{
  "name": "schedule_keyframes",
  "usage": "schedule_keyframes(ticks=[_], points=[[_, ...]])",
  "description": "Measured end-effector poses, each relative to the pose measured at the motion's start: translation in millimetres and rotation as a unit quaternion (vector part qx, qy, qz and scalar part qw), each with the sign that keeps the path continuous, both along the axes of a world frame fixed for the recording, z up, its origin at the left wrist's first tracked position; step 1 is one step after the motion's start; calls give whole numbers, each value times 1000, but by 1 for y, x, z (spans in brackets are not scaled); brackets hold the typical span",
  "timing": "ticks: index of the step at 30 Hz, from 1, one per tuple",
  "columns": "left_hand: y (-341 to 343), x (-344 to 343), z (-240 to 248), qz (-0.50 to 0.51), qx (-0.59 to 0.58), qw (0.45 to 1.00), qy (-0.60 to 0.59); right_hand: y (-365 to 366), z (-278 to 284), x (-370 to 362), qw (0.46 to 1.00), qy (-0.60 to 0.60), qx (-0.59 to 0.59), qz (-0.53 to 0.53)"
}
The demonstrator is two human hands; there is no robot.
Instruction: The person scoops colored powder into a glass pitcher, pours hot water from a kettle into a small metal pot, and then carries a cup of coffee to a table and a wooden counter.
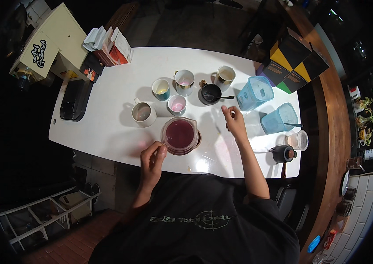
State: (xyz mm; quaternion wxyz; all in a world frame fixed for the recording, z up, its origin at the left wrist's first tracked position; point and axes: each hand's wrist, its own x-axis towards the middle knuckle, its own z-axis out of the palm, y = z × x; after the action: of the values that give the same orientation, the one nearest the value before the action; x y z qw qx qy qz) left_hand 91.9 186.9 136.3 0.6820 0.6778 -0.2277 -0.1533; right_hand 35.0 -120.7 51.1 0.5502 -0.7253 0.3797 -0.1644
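Observation:
My left hand (pixel 153 161) is closed on the handle of a clear glass jug (pixel 180 133) holding dark red liquid, near the table's front edge. Part of a brown-rimmed vessel (pixel 199 139) shows behind the jug's right side. My right hand (pixel 234 122) is raised over the table with its fingers curled; whether they hold anything is hidden. Just beyond it stands a black cup (pixel 209 93) with a dark spoon (pixel 226 97) across its rim. Nearby are a teal cup with yellowish contents (pixel 161 89), a cup with pink contents (pixel 177 104) and a greyish mug (pixel 143 112).
Two light-blue plastic containers (pixel 255 93) stand right of my right hand. Beyond them is a clear plastic cup (pixel 299 140) and a small black pot (pixel 282 154). Two mugs (pixel 225 78) stand farther back. Dark boxes (pixel 292 59) sit at the back right, paper packets (pixel 112 46) at the back left.

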Motion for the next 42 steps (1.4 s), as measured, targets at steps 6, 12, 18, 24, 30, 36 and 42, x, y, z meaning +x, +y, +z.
schedule_keyframes(ticks=[6,12,18,24,30,36,42], points=[[-37,-20,-2,-101,18,994,23,50,62,-88,978,-41,156,134],[-85,-52,-28,-188,-15,979,72,66,72,-158,975,-48,172,133],[-130,-87,-64,-254,-2,959,124,64,44,-186,975,-94,187,78],[-150,-115,-90,-241,-9,966,90,55,15,-194,976,-102,181,66],[-152,-129,-105,-208,-4,976,57,48,3,-196,980,-92,158,78],[-150,-132,-114,-193,10,980,50,45,-2,-196,982,-108,115,105],[-147,-130,-120,-173,25,984,29,47,-9,-193,983,-114,112,90]])
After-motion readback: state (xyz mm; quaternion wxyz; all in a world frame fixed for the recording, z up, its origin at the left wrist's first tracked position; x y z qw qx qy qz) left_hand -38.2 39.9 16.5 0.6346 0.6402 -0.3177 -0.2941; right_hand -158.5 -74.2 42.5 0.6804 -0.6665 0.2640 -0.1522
